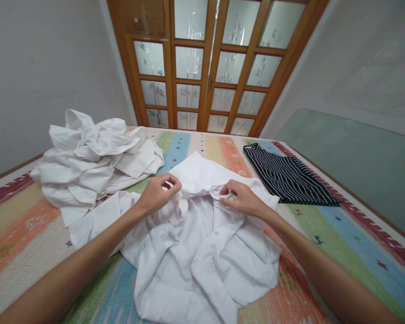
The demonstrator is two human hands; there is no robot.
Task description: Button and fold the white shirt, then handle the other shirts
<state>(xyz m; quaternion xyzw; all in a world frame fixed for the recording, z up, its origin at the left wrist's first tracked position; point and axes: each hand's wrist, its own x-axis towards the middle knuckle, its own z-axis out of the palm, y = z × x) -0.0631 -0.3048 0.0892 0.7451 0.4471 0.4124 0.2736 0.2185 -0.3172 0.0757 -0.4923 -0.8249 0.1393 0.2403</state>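
Note:
A white button-up shirt (202,252) lies spread and rumpled in front of me, its collar end away from me and its button front facing up. My left hand (160,191) pinches the fabric at the left side of the collar, thumb and forefinger together. On the collar's right side, my right hand (241,195) grips the cloth between thumb and bent fingers. The collar area stands slightly raised between both hands. One sleeve stretches out to the left beneath my left forearm.
A heap of crumpled white clothes (94,157) sits at the back left. At the right lies a folded black garment with white stripes (290,175). Under everything is a colourful striped cloth (344,243). Beyond the far edge stand wooden doors with glass panes (202,81).

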